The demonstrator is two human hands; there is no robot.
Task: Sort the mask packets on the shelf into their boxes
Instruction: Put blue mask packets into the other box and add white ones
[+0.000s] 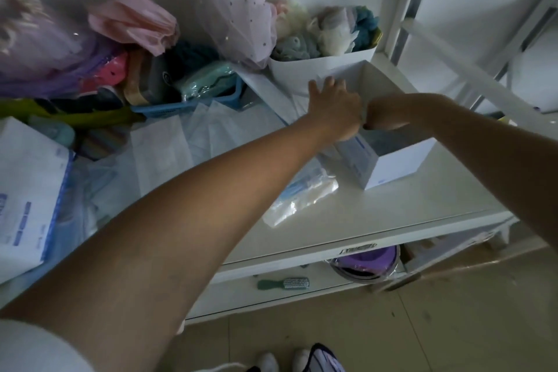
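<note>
Shoes (305, 361) are standing nearest. The left hand (333, 107), fingers spread, is pressing the open white box (395, 160) on the shelf (392, 214); the right hand (379, 115) is dipping inside, fingers hidden. A mask packet (302, 199) is lying near left of the box.

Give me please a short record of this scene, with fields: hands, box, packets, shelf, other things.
left hand: flat on the open box's far flap
right hand: closed, reaching down into the box; what it holds is hidden
box: white, open, on the shelf's right part
packets: loose, spread left of the box; one clear packet lies near the front
shelf: white top
other things: blue basket, white tub of fabric behind
</note>
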